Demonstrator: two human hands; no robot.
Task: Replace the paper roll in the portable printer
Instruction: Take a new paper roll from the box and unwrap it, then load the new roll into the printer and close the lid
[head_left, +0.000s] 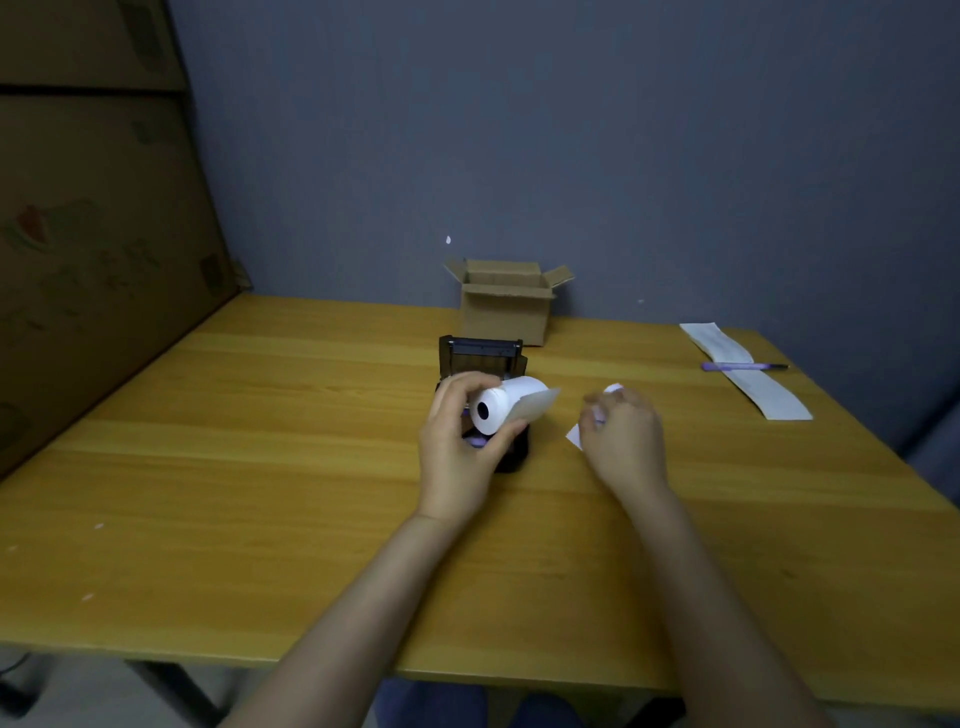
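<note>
A small black portable printer (480, 353) stands on the wooden table (260, 467) with its lid tilted open toward the back. My left hand (457, 447) grips a full white paper roll (506, 405) just above the printer's open bay, and a loose end of paper sticks out to the right. My right hand (621, 436) is to the right of the printer, closed around a crumpled scrap of white paper (576, 434). The printer's bay is mostly hidden behind my left hand.
An open cardboard box (506, 304) sits behind the printer against the grey wall. At the far right lie a long white paper strip (748, 374) and a purple pen (743, 366) across it. Large cardboard sheets (93, 234) lean at the left.
</note>
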